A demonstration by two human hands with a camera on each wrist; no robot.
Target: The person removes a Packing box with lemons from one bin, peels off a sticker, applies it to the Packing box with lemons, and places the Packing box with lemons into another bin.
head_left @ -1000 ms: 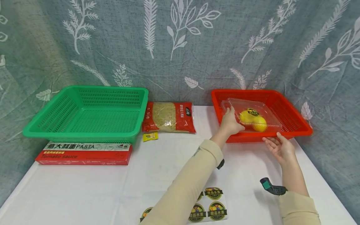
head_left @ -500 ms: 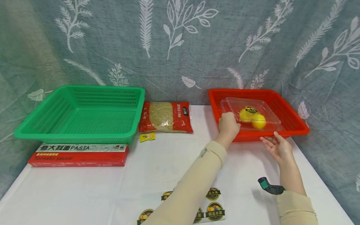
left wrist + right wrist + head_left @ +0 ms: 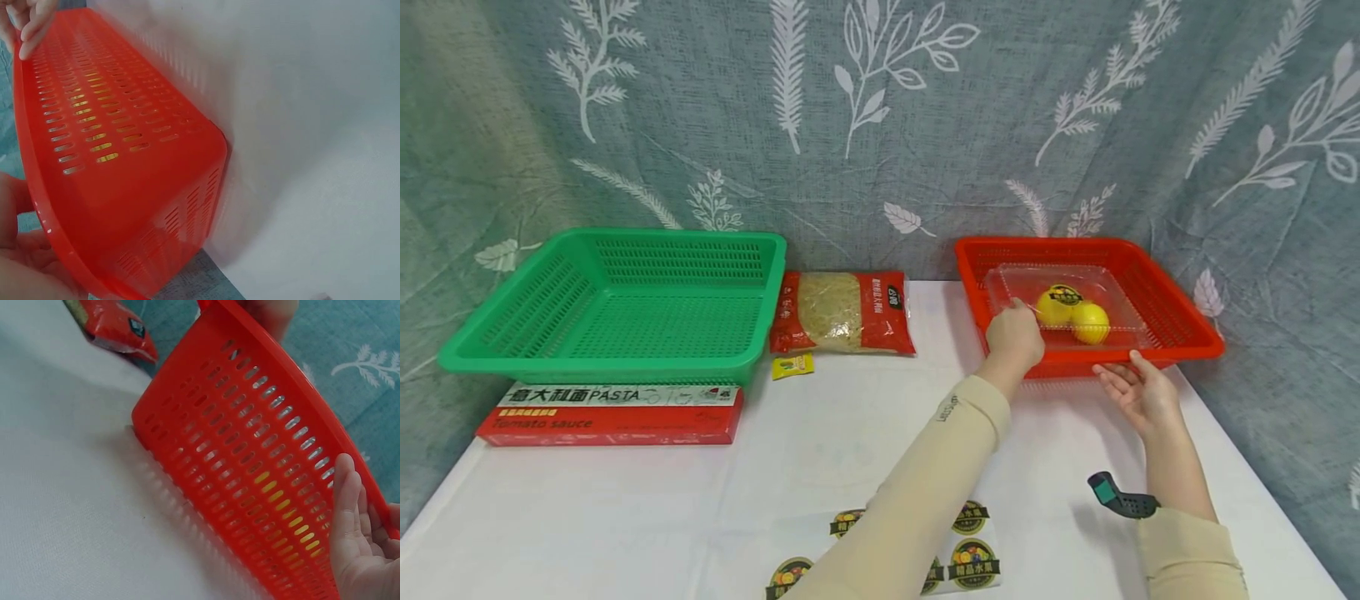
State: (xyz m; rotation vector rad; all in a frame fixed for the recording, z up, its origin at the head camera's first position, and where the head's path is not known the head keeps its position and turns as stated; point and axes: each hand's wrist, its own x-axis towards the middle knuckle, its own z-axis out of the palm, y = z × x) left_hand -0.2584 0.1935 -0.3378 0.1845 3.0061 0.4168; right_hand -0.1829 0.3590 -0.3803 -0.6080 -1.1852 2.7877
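Observation:
Inside the red basket point(image 3: 1097, 358) lies a clear plastic box point(image 3: 1120, 304) holding two yellow fruits point(image 3: 1090, 323). A round black label sits on its lid. At the box's front left corner my left hand point(image 3: 1015, 333) holds it with curled fingers, reaching over the basket rim; the fingertips are hidden in the head view. My right hand point(image 3: 1142, 396) grips the basket's front rim, thumb on top and fingers below. Through the slots of the basket wall point(image 3: 206, 431), yellow shows in the right wrist view.
A green basket point(image 3: 602, 362) stands at the left behind a red pasta box point(image 3: 610, 421). Between the baskets lie a pasta bag point(image 3: 842, 312) and a small yellow packet point(image 3: 792, 365). A label sheet point(image 3: 973, 562) lies near the front, partly under the left sleeve.
The left hand has turned over at the box's left edge and its fingers now look more curled. The clear box has settled slightly lower in the basket. The right hand stays at the rim.

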